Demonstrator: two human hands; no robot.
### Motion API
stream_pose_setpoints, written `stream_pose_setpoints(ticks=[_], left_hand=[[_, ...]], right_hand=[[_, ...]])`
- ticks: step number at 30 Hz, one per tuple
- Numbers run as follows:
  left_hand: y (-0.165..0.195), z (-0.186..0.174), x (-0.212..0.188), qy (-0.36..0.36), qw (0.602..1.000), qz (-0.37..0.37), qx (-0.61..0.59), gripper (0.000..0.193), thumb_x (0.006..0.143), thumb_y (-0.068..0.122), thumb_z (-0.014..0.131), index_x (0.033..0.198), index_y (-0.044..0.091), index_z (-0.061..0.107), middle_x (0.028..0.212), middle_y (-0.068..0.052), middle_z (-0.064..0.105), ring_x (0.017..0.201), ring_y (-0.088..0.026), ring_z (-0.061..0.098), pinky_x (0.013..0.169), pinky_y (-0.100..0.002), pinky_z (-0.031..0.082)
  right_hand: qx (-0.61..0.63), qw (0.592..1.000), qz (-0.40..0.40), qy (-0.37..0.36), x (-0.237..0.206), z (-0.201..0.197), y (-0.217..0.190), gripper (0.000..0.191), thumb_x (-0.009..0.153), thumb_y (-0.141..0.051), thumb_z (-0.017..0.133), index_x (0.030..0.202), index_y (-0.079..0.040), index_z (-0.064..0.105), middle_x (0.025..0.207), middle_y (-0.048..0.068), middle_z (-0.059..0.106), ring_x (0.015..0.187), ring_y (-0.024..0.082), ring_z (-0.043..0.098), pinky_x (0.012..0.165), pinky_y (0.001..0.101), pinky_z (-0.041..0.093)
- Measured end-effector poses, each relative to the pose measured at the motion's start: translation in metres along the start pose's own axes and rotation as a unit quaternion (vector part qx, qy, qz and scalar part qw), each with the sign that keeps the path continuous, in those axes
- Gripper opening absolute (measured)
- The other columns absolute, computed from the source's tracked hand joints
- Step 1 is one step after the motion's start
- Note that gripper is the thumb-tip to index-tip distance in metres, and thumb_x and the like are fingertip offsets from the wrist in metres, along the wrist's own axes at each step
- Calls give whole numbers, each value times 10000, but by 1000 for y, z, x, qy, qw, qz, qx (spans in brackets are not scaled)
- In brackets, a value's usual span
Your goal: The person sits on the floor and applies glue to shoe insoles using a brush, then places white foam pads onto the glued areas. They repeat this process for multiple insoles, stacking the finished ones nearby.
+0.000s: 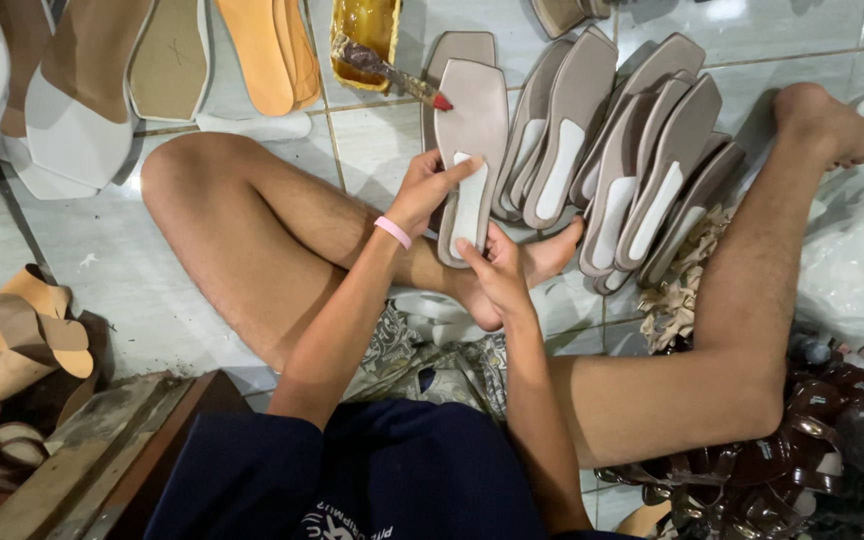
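Grey insole (pixel 472 140) held in both hands, centre of frame, above the crossed legs.

Left hand (pixel 427 190) is clamped on the left edge, thumb laid across the white shank strip (pixel 470 200); right hand (pixel 497 270) is closed on the heel end from below. Long axis runs near vertical in frame: squared toe up, heel down toward the body, slight lean to the right. Judged light, thin and fairly stiff, with a smooth face; best gripped by the edges or heel, clear of the strip. A row of matching insoles (pixel 622 170) is leaned to the right on the tiled floor (pixel 112 270). A glue tub (pixel 364 25) with a brush (pixel 387 70) is seen at upper centre.
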State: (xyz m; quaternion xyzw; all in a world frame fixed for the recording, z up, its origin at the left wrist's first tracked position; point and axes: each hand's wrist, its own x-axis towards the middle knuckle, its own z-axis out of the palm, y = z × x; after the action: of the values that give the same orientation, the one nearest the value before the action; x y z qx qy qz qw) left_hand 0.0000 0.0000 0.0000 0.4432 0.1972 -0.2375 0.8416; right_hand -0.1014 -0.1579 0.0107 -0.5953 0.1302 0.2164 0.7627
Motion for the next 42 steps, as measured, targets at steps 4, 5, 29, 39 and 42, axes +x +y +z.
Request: stream_pose_setpoints(ticks=[4, 5, 29, 39, 42], left_hand=[[-8, 1, 4, -15, 1000, -2, 2, 255, 922, 231, 782, 1025, 1, 748, 943, -59, 763, 783, -97, 683, 682, -276, 554], [-11, 1, 5, -11, 1000, -11, 4, 263, 917, 237, 783, 1025, 0, 747, 939, -60, 762, 769, -100, 683, 671, -278, 555], [92, -47, -17, 174, 512, 411, 734, 317, 869, 105, 646, 1158, 206, 728, 1060, -72, 539, 1012, -266, 577, 780, -407, 490], [92, -33, -41, 171, 506, 514, 672, 357, 934, 103, 678, 1268, 198, 758, 944, 18, 545, 909, -175, 542, 779, -350, 442], [88, -32, -46, 134, 499, 532, 671, 403, 889, 127, 688, 1281, 198, 749, 937, 37, 543, 886, -155, 542, 785, -350, 443]], right_hand=[[-14, 1000, 16, 5, -2, -11, 17, 365, 999, -36, 702, 1338, 56, 601, 1136, 68, 712, 993, 112, 654, 882, 275, 533], [-18, 1000, 14, 7, -3, -13, 21, 370, 989, -38, 703, 1333, 49, 596, 1148, 67, 707, 1005, 112, 656, 891, 273, 536], [-391, 855, -240, 242, -40, -1, -36, 386, 935, -30, 717, 1309, -32, 619, 1410, 159, 573, 1374, 330, 502, 1052, 386, 525], [-291, 925, -186, 157, -18, 28, -48, 418, 976, -97, 697, 1374, -47, 582, 1295, 105, 604, 1161, 193, 637, 947, 295, 570], [-188, 968, -133, 98, 2, 45, -46, 588, 965, -124, 703, 1491, -43, 455, 1240, 88, 587, 1112, 177, 615, 927, 289, 543]])
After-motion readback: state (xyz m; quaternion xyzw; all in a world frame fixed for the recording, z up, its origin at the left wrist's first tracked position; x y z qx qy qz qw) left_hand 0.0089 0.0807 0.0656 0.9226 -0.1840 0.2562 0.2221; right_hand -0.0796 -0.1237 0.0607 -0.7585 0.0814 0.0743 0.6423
